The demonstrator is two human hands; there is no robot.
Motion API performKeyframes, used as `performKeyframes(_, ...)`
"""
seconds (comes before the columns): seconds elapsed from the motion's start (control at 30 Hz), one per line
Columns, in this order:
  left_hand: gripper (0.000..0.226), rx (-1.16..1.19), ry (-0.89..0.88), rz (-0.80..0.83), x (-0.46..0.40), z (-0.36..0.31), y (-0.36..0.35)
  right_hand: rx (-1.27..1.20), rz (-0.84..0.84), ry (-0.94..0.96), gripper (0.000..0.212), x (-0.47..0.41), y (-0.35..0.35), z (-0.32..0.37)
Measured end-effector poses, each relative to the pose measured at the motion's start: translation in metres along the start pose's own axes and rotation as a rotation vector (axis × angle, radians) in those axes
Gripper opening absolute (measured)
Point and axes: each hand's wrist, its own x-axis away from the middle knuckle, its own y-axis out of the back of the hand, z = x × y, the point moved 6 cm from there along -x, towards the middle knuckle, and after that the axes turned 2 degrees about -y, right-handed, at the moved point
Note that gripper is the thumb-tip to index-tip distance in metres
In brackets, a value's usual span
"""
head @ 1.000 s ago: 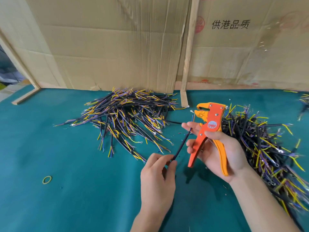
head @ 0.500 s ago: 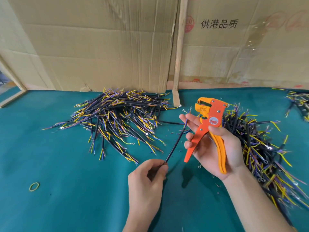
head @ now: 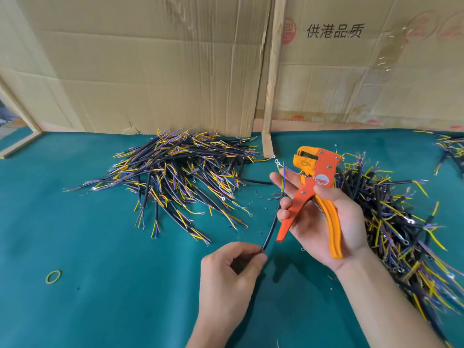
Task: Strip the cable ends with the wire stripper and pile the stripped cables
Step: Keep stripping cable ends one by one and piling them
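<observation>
My right hand [head: 324,217] grips the orange and yellow wire stripper [head: 313,194] upright, jaws at the top, handles spread. My left hand [head: 231,275] pinches the lower end of one black cable [head: 272,223]. That cable slants up past my right fingertips, and its thin coloured wires with a ring terminal end just left of the stripper's jaws. A big pile of cables [head: 180,177] lies on the green table [head: 100,285] to the left. Another pile of cables [head: 391,217] lies to the right, behind my right hand.
Cardboard sheets [head: 155,66] and a wooden post [head: 272,79] stand along the back of the table. A yellow rubber band [head: 53,276] lies at the near left. More cables [head: 449,146] show at the far right edge. Small insulation scraps dot the cloth near my hands.
My left hand has slid back toward me along the cable. The cable's wired end now sits nearer the stripper's jaws. The camera has shifted a little.
</observation>
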Motion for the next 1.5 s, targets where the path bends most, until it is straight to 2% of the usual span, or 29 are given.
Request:
performKeyframes(0.17, 0.02, 0.086, 0.039, -0.158, 0.0, 0.007, 0.012, 0.117, -0.05, -0.045, 0.066, -0.002, 0.002, -0.006)
performKeyframes(0.23, 0.006, 0.204, 0.076, -0.269, 0.001, 0.007, 0.019, 0.13, -0.074, -0.052, 0.061, -0.002, 0.003, -0.008)
performKeyframes(0.3, 0.015, 0.332, 0.079, -0.385, -0.002, -0.002, 0.031, 0.134, -0.09, -0.067, 0.056, -0.001, 0.004, -0.01)
performKeyframes(0.37, 0.013, 0.47, 0.022, -0.435, -0.019, -0.019, 0.04, 0.171, -0.102, -0.085, 0.052, -0.001, 0.005, -0.012)
performKeyframes(0.43, 0.003, 0.579, -0.013, -0.388, -0.041, -0.038, 0.046, 0.231, -0.107, -0.117, 0.053, -0.001, 0.003, -0.018)
performKeyframes(0.53, 0.006, 0.636, -0.016, -0.336, -0.067, -0.056, 0.053, 0.244, -0.068, -0.173, 0.056, 0.0, -0.006, -0.029)
performKeyframes(0.6, 0.012, 0.653, -0.027, -0.329, -0.076, -0.061, 0.052, 0.244, -0.019, -0.225, 0.065, 0.001, -0.011, -0.038)
performKeyframes(0.73, 0.011, 0.699, 0.007, -0.377, -0.084, -0.06, 0.049, 0.303, 0.086, -0.339, 0.068, 0.002, -0.022, -0.053)
performKeyframes(0.8, 0.012, 0.698, 0.003, -0.394, -0.088, -0.059, 0.054, 0.32, 0.065, -0.363, 0.064, 0.001, -0.02, -0.056)
performKeyframes(0.93, 0.015, 0.666, -0.021, -0.321, -0.094, -0.058, 0.063, 0.323, -0.045, -0.324, 0.061, -0.001, -0.008, -0.044)
performKeyframes(1.1, 0.014, 0.542, 0.077, -0.128, -0.083, -0.036, 0.036, 0.231, -0.083, -0.153, 0.076, -0.002, -0.006, -0.025)
performKeyframes(1.23, 0.019, 0.544, 0.177, -0.01, -0.066, -0.014, 0.002, 0.205, -0.045, -0.069, 0.067, -0.002, -0.012, -0.018)
performKeyframes(1.4, 0.029, 0.607, 0.212, 0.02, -0.059, 0.005, -0.017, 0.252, -0.113, -0.107, 0.057, -0.005, -0.007, -0.027)
performKeyframes(1.5, 0.026, 0.642, 0.207, 0.041, -0.062, 0.012, -0.019, 0.279, -0.134, -0.134, 0.048, -0.005, -0.007, -0.032)
